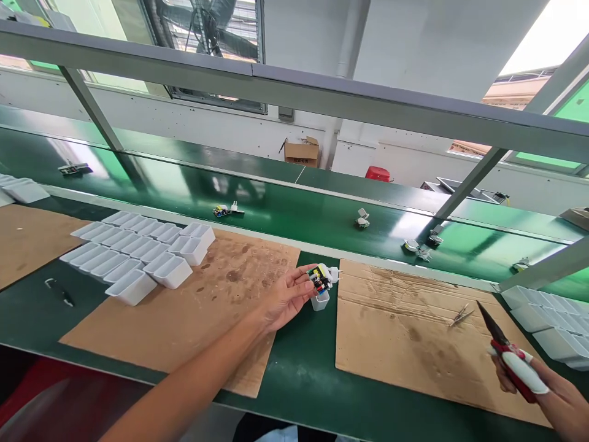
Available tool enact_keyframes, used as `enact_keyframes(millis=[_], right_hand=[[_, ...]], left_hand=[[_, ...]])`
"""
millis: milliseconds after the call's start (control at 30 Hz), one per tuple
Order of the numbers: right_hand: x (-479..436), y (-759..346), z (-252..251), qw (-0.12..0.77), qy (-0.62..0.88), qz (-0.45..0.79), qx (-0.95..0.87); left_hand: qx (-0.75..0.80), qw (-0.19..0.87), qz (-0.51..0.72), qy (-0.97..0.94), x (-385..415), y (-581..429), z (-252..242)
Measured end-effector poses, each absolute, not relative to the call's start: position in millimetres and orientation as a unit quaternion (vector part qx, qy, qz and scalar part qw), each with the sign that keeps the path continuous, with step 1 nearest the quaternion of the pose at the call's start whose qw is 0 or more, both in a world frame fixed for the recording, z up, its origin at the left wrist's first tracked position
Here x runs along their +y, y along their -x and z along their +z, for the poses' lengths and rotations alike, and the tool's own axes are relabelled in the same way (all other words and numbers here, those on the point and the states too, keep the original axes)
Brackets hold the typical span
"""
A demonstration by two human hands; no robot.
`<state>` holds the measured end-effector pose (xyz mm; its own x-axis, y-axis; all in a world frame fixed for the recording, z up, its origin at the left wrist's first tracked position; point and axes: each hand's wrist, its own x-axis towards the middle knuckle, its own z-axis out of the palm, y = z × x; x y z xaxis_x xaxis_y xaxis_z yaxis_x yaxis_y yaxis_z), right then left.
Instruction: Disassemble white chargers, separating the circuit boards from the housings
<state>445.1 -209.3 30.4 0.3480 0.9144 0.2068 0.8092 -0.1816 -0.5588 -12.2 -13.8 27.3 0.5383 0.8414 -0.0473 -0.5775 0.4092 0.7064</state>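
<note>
Near the middle, my left hand [288,298] pinches a small circuit board [319,277] with yellow and dark components. A white plug piece [332,274] with metal pins sits at the board's right end. Just under the board shows a small white plastic case [321,301]; whether my fingers touch it I cannot tell. At the lower right, my right hand [554,387] is closed around a pair of pliers [510,356] with red and white handles. Their dark pointed jaws aim up and left, over the right cardboard sheet [396,331].
Rows of white plastic cases [133,252] stand on the left cardboard [239,307]; more cases [547,319] sit far right. Tweezers [461,315] lie on the right cardboard. Circuit assemblies [227,210] rest on the green belt [294,212] behind. A metal rail [294,92] crosses above.
</note>
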Motion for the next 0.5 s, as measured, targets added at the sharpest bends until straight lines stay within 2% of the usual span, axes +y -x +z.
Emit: enact_keyframes(millis=[100, 167, 267, 400, 500], right_hand=[[-201.4, -418.7, 41.5, 0.230, 0.736, 0.212, -0.600], [-195.9, -395.4, 43.7, 0.200, 0.716, 0.227, -0.629], [-185.9, -357.2, 43.1, 0.176, 0.707, 0.129, -0.673], [-169.6, -313.5, 51.0, 0.149, 0.627, -0.056, -0.762], [-158.4, -291.6, 63.9, 0.125, 0.584, -0.149, -0.788]], left_hand=[[0.212, 0.810, 0.433, -0.335, -14.6, 12.5, 27.0], [0.217, 0.806, 0.429, -0.345, -15.3, 13.1, 27.5], [0.224, 0.801, 0.417, -0.365, -16.7, 14.4, 29.2], [0.232, 0.797, 0.388, -0.400, -20.2, 15.1, 32.3], [0.233, 0.794, 0.368, -0.424, -23.9, 13.8, 35.0]])
